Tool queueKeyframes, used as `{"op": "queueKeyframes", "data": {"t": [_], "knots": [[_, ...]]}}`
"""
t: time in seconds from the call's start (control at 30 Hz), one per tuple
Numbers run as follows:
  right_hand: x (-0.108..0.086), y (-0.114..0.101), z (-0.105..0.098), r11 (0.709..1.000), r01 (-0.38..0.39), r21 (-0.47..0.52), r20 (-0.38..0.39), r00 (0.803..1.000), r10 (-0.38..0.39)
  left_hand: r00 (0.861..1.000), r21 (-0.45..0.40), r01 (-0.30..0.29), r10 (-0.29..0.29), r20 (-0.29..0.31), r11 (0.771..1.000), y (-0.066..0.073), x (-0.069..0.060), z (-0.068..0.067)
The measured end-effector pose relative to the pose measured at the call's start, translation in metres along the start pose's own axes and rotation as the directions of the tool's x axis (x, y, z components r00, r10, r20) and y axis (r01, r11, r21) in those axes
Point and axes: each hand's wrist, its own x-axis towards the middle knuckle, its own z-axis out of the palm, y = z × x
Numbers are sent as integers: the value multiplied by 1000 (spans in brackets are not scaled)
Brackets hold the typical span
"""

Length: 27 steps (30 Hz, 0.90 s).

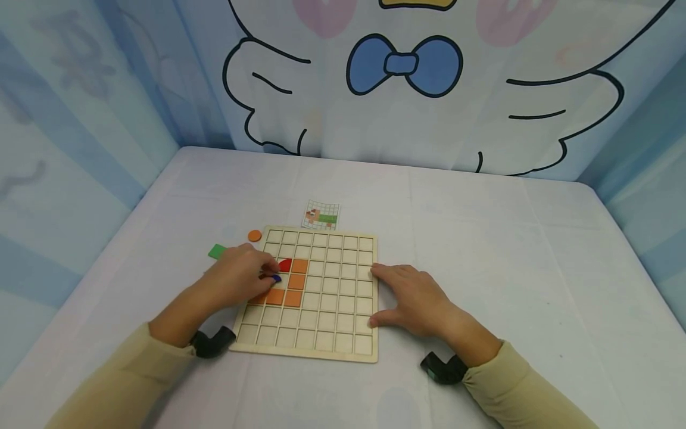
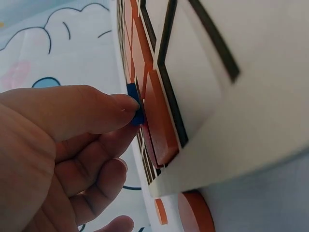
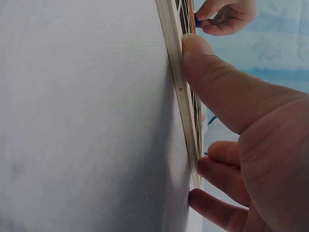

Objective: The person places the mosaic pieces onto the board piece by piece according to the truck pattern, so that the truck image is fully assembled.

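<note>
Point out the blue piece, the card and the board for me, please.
Blue piece [image 1: 276, 278]: head view, on its uncovered part.
Card [image 1: 321, 215]: head view, on the middle of its printed face.
Board [image 1: 327, 322]: head view, on a bare square.

Grid board: pale wood tone, ruled with darker grid lines.
Board tiles: solid orange.
Curved piece: solid red.
Pinched piece: solid dark blue.
Loose disc: solid orange.
Loose tile: solid green.
Picture card: white ground, fine grid, orange-brown and green figure.
Bench: white, faint lilac tint.
Backdrop: white, thick black outlines, pink patches, one black-edged yellow patch.
Bow motif: mid-blue, black outline.
Side curtain: pale blue and white, broad stripes.
Sleeves: plain beige.
Wrist units: black.
</note>
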Motion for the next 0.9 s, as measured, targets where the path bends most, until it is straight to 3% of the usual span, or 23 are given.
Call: {"op": "queueKeyframes", "data": {"t": [0.9], "knots": [[0, 0, 0, 1000, -4, -2, 2, 1000, 4, 999, 32, -33, 33, 15, 999, 4, 2, 4]]}}
